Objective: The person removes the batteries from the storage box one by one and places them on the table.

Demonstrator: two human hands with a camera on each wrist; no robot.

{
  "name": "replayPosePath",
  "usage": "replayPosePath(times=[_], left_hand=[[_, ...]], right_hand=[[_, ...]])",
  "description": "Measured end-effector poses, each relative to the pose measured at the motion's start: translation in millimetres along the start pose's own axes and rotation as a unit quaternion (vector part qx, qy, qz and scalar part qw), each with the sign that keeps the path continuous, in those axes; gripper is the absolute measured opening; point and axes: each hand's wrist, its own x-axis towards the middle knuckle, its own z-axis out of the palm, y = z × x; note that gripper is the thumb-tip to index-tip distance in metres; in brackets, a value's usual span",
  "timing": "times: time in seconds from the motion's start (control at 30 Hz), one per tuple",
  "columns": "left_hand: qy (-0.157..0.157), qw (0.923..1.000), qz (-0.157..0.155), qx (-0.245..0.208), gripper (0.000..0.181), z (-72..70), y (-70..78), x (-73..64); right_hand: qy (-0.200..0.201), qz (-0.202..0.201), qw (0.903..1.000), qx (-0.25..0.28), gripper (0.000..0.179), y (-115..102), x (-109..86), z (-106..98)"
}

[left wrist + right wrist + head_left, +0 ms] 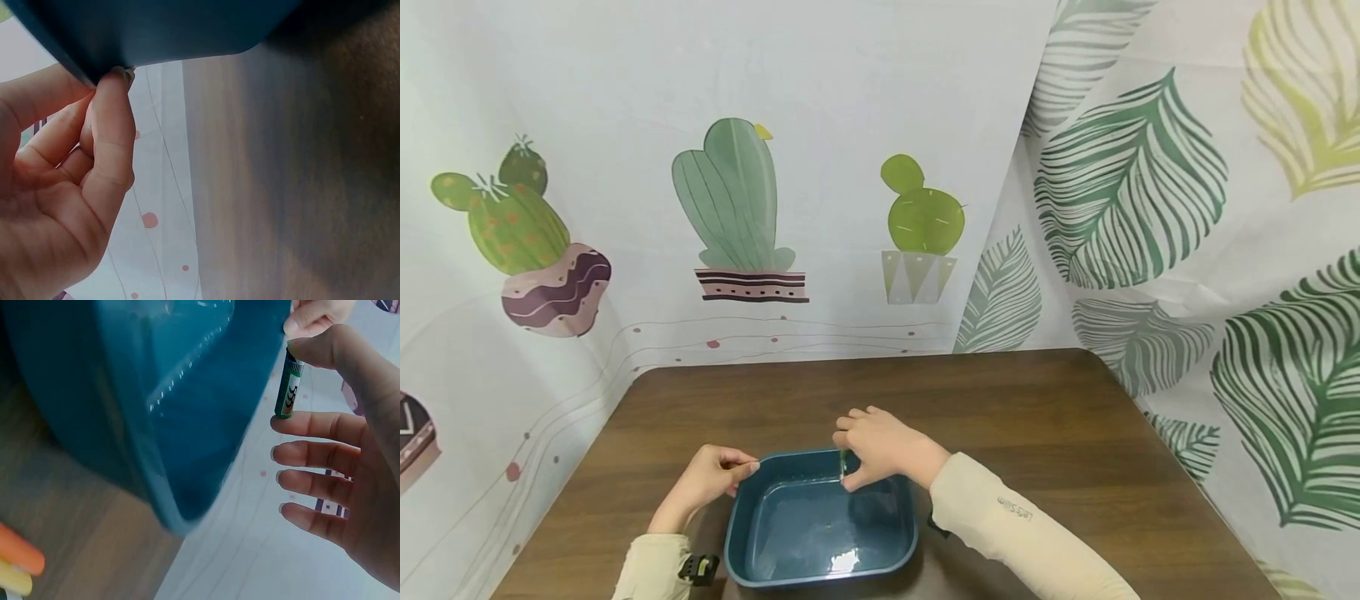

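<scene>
A dark teal plastic basin [820, 577] stands on the wooden table in front of me, its inside shiny. My left hand [709, 481] pinches the basin's far left corner rim between thumb and fingers; the left wrist view shows this grip on the rim [94, 69] from below. Over the far side of the basin is my right hand [883, 448]. Between its thumb and index fingertip it holds a small green battery [289, 387] by the two ends, while the other fingers stay extended.
An orange cylinder [19, 550] and a yellow one [14, 575] lie at the lower left of the right wrist view, partly cut off. The brown table [1037, 417] meets a cloth backdrop [835, 67] printed with cacti and leaves.
</scene>
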Motion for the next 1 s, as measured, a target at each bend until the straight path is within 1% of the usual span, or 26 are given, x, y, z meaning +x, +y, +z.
replayPosePath(times=[0.13,0.27,0.5,0.67,0.8,1.0], left_hand=[[0.001,1.0,-0.005,-0.003,0.014,-0.2,-0.5,0.8],[0.001,1.0,-0.005,-0.004,0.013,0.4,-1.1,3.0],[0.0,1.0,-0.007,0.002,0.014,-0.4,-2.4,3.5],[-0.002,1.0,-0.009,0.003,0.014,-1.2,-2.0,1.9],[-0.001,0.9999,-0.011,0.003,0.014,-1.1,-2.0,1.6],[-0.002,1.0,-0.007,0.005,0.014,-0.7,-1.6,1.6]], right_hand=[[0.012,0.013,0.9997,0.017,0.038,10.1,-9.3,-4.5],[0.029,0.023,0.9991,0.022,0.035,20.3,-19.8,-9.2],[0.05,0.045,0.9969,0.04,0.033,36.9,-41.6,-11.4],[0.051,0.068,0.9951,0.05,0.034,47.8,-56.2,-6.8],[0.059,0.077,0.994,0.052,0.034,57.5,-67.6,-1.3],[0.063,0.092,0.9908,0.076,0.033,69.7,-86.9,4.0]])
